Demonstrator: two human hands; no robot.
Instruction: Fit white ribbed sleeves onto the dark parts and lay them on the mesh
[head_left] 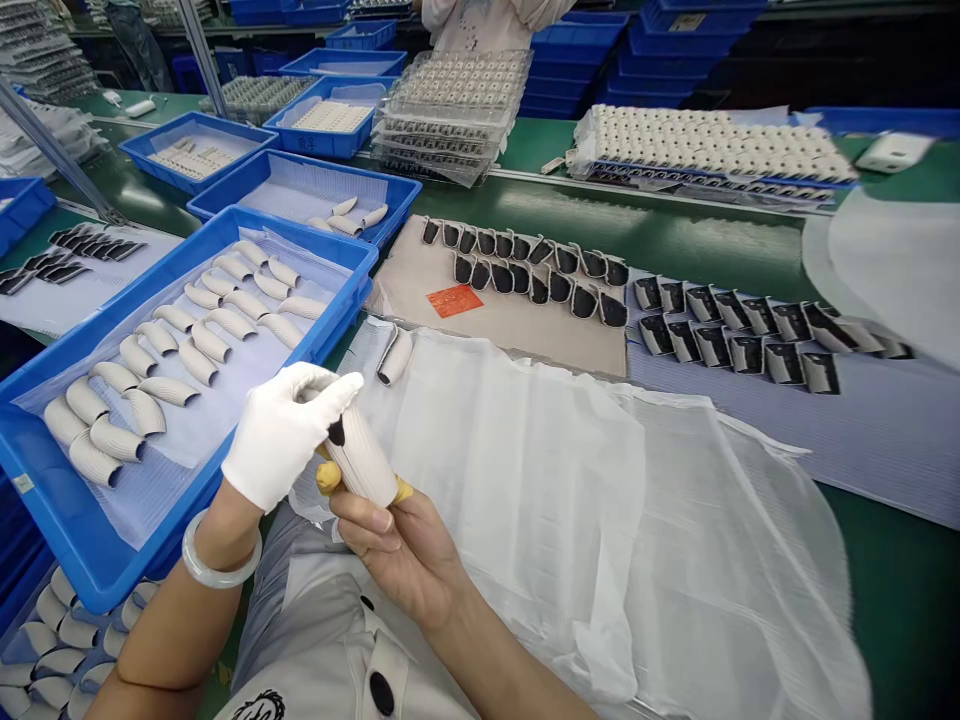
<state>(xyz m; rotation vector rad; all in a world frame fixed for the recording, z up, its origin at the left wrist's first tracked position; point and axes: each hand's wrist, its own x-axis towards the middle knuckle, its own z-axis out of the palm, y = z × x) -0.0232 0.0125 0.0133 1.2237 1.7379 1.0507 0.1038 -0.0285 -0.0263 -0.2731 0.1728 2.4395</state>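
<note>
My left hand (pixel 285 435), in a white glove with a pale bangle at the wrist, grips the upper end of a ribbed white curved plastic shell (pixel 364 455). My right hand (pixel 397 555), with yellow finger cots, holds its lower end. A small black patch (pixel 335 432) shows on the shell by the gloved fingers. Both hands are above a sheet of white translucent plastic film (pixel 517 500). Another white shell (pixel 395 357) lies on that film, just beyond my hands. To the left, a blue tray (pixel 300 225) holds several matching shells.
Rows of black-and-white parts (pixel 525 270) lie on a cardboard sheet (pixel 495 335) and a ribbed grey sheet (pixel 862 440). Stacked clear trays (pixel 450 115) and more blue trays stand along the green workbench (pixel 645 225). A person (pixel 487 15) stands across it.
</note>
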